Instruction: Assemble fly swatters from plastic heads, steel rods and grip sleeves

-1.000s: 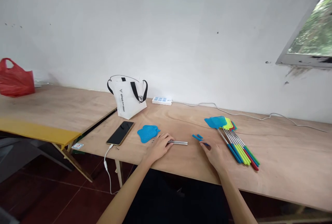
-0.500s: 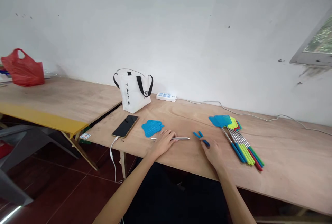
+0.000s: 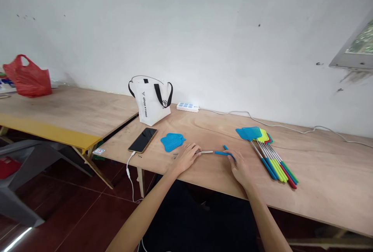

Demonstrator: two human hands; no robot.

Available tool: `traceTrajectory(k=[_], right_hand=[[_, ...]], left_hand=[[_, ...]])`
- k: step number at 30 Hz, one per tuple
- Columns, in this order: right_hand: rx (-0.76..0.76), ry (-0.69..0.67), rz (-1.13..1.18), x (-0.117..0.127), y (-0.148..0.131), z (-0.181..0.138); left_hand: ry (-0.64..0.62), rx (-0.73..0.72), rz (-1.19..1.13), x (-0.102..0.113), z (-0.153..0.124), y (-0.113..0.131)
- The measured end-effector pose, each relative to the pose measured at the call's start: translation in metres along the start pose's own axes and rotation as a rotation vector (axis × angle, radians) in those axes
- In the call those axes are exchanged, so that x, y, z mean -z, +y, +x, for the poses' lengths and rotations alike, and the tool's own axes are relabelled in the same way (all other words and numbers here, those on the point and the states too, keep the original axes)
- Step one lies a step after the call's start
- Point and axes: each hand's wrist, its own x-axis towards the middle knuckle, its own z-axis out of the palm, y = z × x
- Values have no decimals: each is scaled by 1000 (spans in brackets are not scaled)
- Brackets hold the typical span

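My left hand (image 3: 186, 156) is closed over a slim metal rod (image 3: 207, 152), whose right end sticks out past the fingertips. A short piece of metal also shows left of this hand; whether it is a second rod I cannot tell. My right hand (image 3: 239, 165) grips a blue handle tube (image 3: 220, 153), its free end pointing at the rod with a small gap between. Another blue tube (image 3: 225, 147) lies crosswise against the same fingers, partly covered. Two blue fly swatter heads (image 3: 172, 142) lie overlapping on the table, behind and left of my left hand.
Several fly swatters (image 3: 271, 154) in blue, yellow, red and green lie bundled at the right. A phone (image 3: 142, 140) on a charging cable, a white bag (image 3: 153, 102) and a power strip (image 3: 188, 107) sit on the left half. The table's front edge runs below my wrists.
My right hand has turned one blue tube from slanted to nearly level, in line with the rod. The rod's visible end is shorter beyond my left fingers.
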Motion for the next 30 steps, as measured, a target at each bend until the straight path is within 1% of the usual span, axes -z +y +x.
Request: traceTrajectory(k=[6,10,15,22,26,30], right_hand=[[28,-59,19,3,-4,2],[10,-37,49,5,-5,2],[-9,-4,114,5,-7,3],[-65,24,187,7,-10,3],[-104,23,192,8,-14,4],[-102,19,156,8,-17,4]], left_hand=[[-31,-46,-4,0,0,1],[-30,-65,-26,1,-1,0],[-8,-49,-60,1,-2,0],[-15,-46,-94,4,-4,3],[-22,-49,-97,4,-5,4],[-32,-66,-82,3,-4,3]])
